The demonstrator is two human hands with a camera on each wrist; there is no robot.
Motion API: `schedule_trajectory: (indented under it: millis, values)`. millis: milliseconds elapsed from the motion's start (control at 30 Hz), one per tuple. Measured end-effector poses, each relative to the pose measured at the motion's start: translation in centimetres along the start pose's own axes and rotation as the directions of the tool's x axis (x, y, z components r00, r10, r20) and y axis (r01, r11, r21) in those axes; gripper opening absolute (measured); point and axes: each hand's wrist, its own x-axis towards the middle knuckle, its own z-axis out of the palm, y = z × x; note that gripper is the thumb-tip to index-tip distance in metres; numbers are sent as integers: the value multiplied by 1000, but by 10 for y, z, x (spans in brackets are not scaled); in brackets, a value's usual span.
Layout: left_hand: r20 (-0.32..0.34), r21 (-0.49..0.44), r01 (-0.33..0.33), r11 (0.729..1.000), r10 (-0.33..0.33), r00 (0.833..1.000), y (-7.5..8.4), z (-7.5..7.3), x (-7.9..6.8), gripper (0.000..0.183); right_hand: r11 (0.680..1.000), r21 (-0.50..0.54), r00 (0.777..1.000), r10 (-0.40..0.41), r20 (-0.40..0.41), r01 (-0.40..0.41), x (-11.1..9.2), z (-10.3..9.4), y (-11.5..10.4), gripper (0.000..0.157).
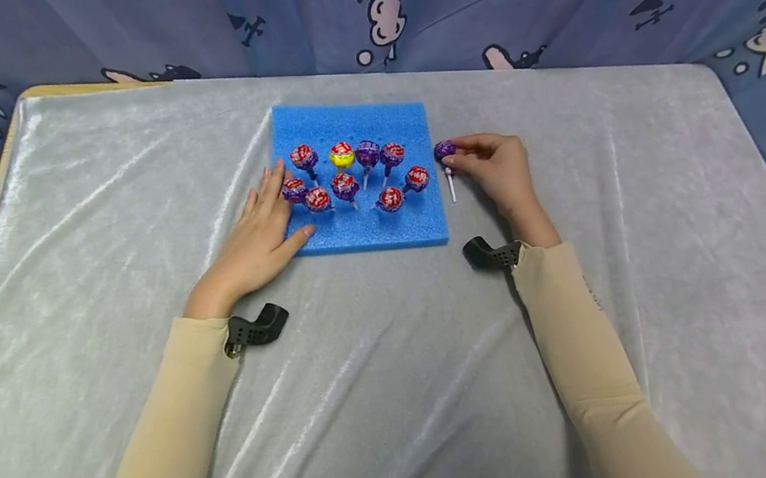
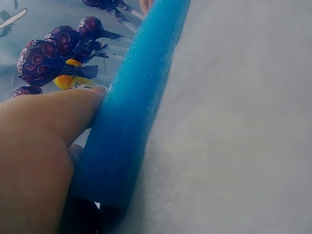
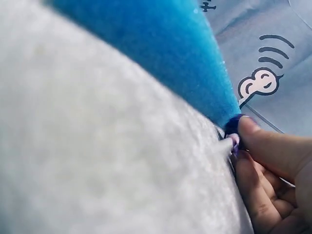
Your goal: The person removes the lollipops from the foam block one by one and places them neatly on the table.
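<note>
A blue foam block (image 1: pixel 367 235) lies on the table with several wrapped lollipops standing in it by their sticks, most purple and red. One yellow lollipop (image 1: pixel 342 158) is among them in the back row. My left hand (image 1: pixel 254 243) rests flat on the block's left edge, fingers straight and the thumb (image 2: pixel 80 105) lying along the near left corner. Just off the right edge, my right hand (image 1: pixel 502 175) pinches a purple lollipop (image 1: pixel 444 149) by its head between thumb and fingertips. Its white stick points toward me in the head view.
A grey velvety cloth (image 1: pixel 393 389) covers the table. Behind the far edge hangs a blue patterned curtain (image 1: pixel 285 18). Black wrist mounts (image 1: pixel 257 326) sit on both sleeves, close over the cloth.
</note>
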Motion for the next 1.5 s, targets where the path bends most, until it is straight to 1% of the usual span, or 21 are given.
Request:
schedule_trajectory:
  millis: [67, 133, 400, 667, 900, 1000, 1167, 1367, 1433, 1500]
  values:
    - [0, 1, 3, 1000, -3, 1000, 0, 0, 0, 56, 1000, -29, 1000, -5, -7, 5, 0, 1, 0, 31]
    - [1, 2, 5, 1000, -5, 1000, 0, 0, 0, 56, 999, -34, 1000, -7, -14, 6, 0, 1, -1, 31]
    - [1, 3, 4, 1000, -4, 1000, -1, 1, 0, 56, 999, 46, 1000, 0, -7, 1, 0, 0, 2, 31]
    - [-1, -1, 7, 1000, -7, 1000, -1, 1, -1, 57, 995, 97, 1000, 1, 2, -1, 0, -1, 1, 29]
    - [-3, -2, 2, 1000, -2, 1000, -1, 1, -1, 57, 985, 173, 999, 25, -31, -20, -1, 0, -1, 25]
    - [-1, -1, 0, 1000, 0, 1000, -1, 1, -1, 56, 973, 228, 998, 31, -50, -19, -2, -1, -1, 24]
    - [1, -3, 0, 1000, 0, 1000, 0, 0, -1, 56, 948, 319, 996, 20, -86, 9, -1, -2, 0, 25]
    - [3, -6, -1, 1000, 1, 1000, 0, 0, -1, 55, 917, 400, 997, 24, -73, 7, -2, -2, -2, 26]
    - [4, -5, 0, 1000, 0, 1000, -1, 0, -1, 55, 903, 430, 998, 12, -68, 19, -2, -2, -3, 26]
    - [3, -4, 0, 1000, 0, 1000, -1, 0, 0, 55, 888, 457, 998, -19, -63, 46, -2, -2, -3, 27]
